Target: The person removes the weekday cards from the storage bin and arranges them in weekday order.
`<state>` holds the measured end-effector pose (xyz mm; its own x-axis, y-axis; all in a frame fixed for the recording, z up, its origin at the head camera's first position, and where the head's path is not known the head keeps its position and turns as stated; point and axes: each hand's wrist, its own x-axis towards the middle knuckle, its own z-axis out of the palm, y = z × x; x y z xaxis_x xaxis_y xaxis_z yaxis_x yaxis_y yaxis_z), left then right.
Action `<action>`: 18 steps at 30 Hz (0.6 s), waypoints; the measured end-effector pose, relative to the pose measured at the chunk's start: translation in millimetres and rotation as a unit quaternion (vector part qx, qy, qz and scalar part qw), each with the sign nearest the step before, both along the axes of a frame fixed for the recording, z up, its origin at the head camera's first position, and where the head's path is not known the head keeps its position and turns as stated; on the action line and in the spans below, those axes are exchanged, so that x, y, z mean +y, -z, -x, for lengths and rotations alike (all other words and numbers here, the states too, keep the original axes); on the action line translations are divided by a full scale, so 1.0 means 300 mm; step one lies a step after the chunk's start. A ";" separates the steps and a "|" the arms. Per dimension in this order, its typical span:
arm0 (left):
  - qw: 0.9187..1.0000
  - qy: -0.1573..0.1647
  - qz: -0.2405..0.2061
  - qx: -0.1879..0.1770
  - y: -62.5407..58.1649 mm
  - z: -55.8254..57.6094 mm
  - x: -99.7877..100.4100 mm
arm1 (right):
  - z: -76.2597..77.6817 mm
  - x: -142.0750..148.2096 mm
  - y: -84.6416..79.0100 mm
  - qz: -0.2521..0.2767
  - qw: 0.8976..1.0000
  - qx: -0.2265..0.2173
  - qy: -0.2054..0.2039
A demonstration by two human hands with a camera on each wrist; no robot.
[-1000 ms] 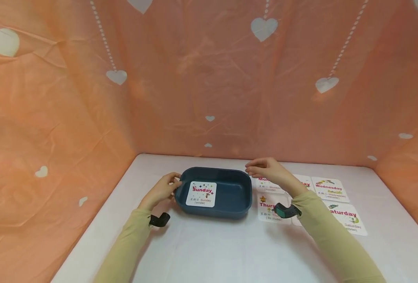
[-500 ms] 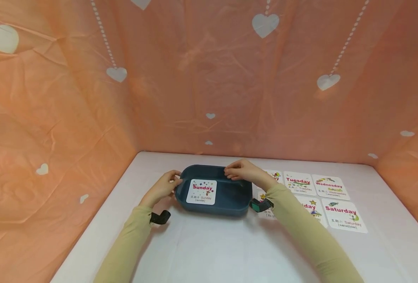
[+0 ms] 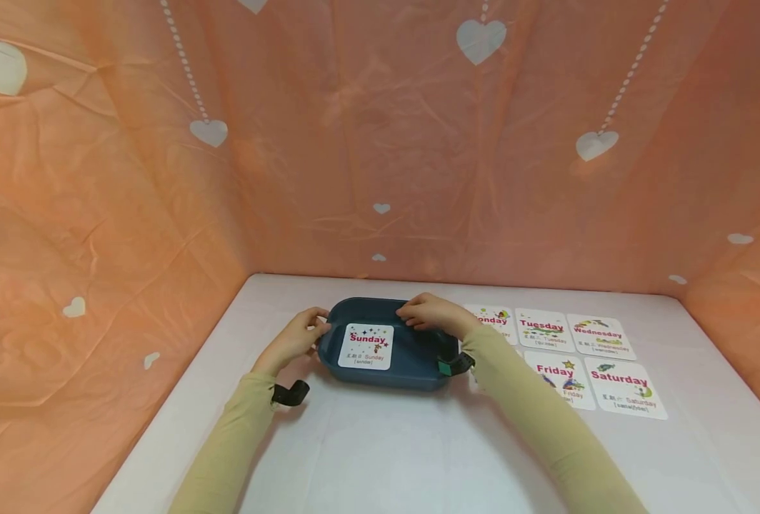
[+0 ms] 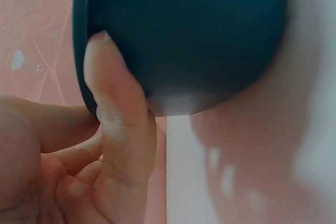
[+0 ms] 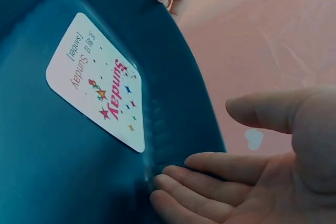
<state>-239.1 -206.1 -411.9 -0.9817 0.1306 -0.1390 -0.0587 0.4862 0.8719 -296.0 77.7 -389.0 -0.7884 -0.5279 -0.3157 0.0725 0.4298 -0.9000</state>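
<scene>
A dark blue rectangular tray [image 3: 415,360] with rounded corners stands on the white table. Flat inside its left half lies a white "Sunday" card [image 3: 366,348], also readable in the right wrist view. My left hand [image 3: 294,339] grips the tray's left end; in the left wrist view one finger [image 4: 118,98] lies along the outer wall below the rim. Over the tray's back right part hovers my right hand [image 3: 434,314]. The right wrist view shows its fingers [image 5: 210,184] extended together and its thumb apart, with nothing between them.
To the right of the tray, day cards lie in two rows: Monday [image 3: 492,318], Tuesday [image 3: 543,330], Wednesday [image 3: 601,337], Friday [image 3: 556,375] and Saturday [image 3: 624,389]. The right forearm hides most of another card. Orange cloth [image 3: 380,143] with hearts rises behind the table.
My right hand has moved left from beside the tray's right corner to over its inside, uncovering the Tuesday and Friday cards. My left hand stays at the tray's left end.
</scene>
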 end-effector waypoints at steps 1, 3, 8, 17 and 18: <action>1.000 0.000 0.000 0.000 0.000 0.000 -0.001 | 0.002 -0.006 0.004 -0.004 1.000 -0.001 0.001; 1.000 0.001 0.001 0.002 -0.002 0.000 -0.001 | 0.003 -0.017 0.011 -0.010 1.000 -0.006 0.003; 1.000 0.005 0.004 0.003 -0.002 -0.001 -0.004 | 0.001 -0.040 0.027 -0.005 1.000 -0.029 0.009; 1.000 0.004 0.002 -0.002 0.003 0.000 -0.006 | -0.007 -0.056 0.037 0.016 0.999 -0.044 0.019; 1.000 0.004 0.002 -0.003 0.003 -0.001 -0.007 | -0.008 -0.058 0.039 0.016 0.999 -0.043 0.018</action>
